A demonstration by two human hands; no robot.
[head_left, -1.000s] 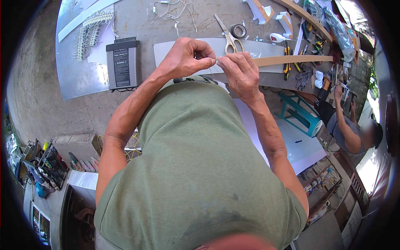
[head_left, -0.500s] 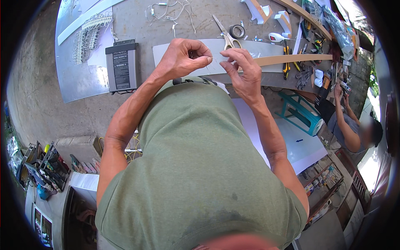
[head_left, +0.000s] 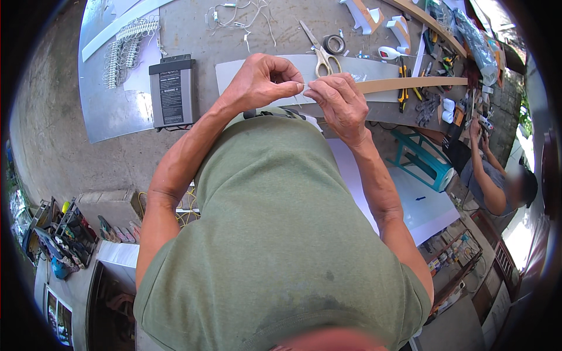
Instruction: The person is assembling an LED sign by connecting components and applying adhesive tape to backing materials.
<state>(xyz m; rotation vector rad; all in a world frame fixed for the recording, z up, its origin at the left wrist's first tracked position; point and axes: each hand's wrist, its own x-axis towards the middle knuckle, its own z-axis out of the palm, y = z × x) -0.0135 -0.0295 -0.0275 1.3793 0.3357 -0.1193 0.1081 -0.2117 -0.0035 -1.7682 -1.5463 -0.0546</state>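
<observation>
Over the near edge of the table, my left hand [head_left: 264, 82] holds its thumb and index fingertips pinched together. My right hand [head_left: 344, 106] is pinched too, its fingertips almost touching those of the left. A tiny pale bit shows between the two pinches, too small to name. Beneath both hands lies a curved white sheet [head_left: 228, 72]. Scissors with cream handles [head_left: 323, 58] rest just beyond my right hand, a dark roll of tape [head_left: 342, 48] beside them. From behind my right hand a tan curved strip [head_left: 415, 83] runs off to the right.
Left of my hands stands a grey-and-black box [head_left: 171, 95], near coiled white wired pieces [head_left: 124, 55]. Thin white wires [head_left: 249, 24] lie at the back. Pliers [head_left: 403, 88] and other tools crowd the right. A teal stool [head_left: 424, 161] and another person [head_left: 489, 181] are farther right.
My right hand has shifted slightly left, and its spread fingers have closed into a pinch against the left fingertips. The left hand has barely moved.
</observation>
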